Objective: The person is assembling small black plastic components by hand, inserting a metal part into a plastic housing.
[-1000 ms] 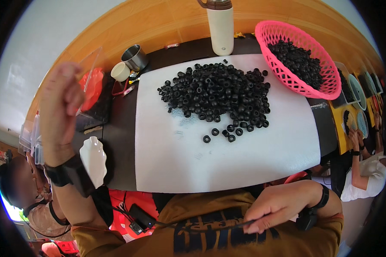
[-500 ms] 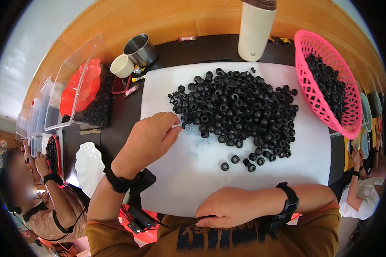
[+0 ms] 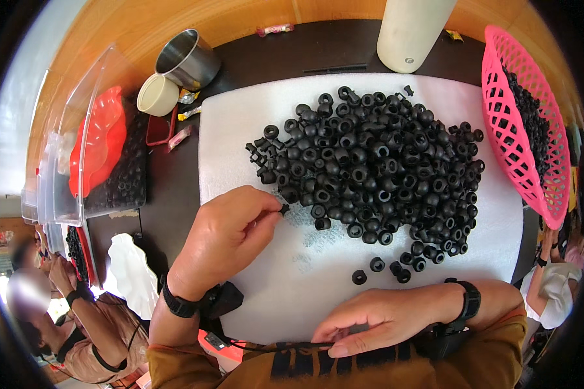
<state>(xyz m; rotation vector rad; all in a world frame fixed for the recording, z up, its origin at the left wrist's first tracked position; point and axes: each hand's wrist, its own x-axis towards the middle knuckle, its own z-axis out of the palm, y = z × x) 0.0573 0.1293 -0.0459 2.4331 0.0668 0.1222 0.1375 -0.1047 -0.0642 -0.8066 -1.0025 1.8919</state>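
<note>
A heap of small black hollow, ring-like pieces (image 3: 376,155) covers much of a white foam sheet (image 3: 253,129). At the heap's left edge are smaller, knobbly black pieces (image 3: 258,153). Beside that edge my left hand (image 3: 230,233) is closed, pinching a small black piece (image 3: 284,209) between thumb and fingertips. My right hand (image 3: 379,318) rests at the sheet's front edge, fingers curled. A thin black cable (image 3: 272,347) runs up to its fingertips; what lies between thumb and fingers is mostly hidden. Several loose rings (image 3: 377,264) lie in front of the heap.
A pink basket (image 3: 509,155) of black pieces stands right. At the back is a cream bottle (image 3: 412,32); left are a steel cup (image 3: 187,59), cream cup (image 3: 158,95), clear bin (image 3: 104,207) with a red tray (image 3: 100,142), and white dish (image 3: 131,275). People work either side.
My view has shifted, moving the heap and basket rightward in the picture. A small black piece now shows in my left fingertips. My right thumb and fingers have moved slightly apart.
</note>
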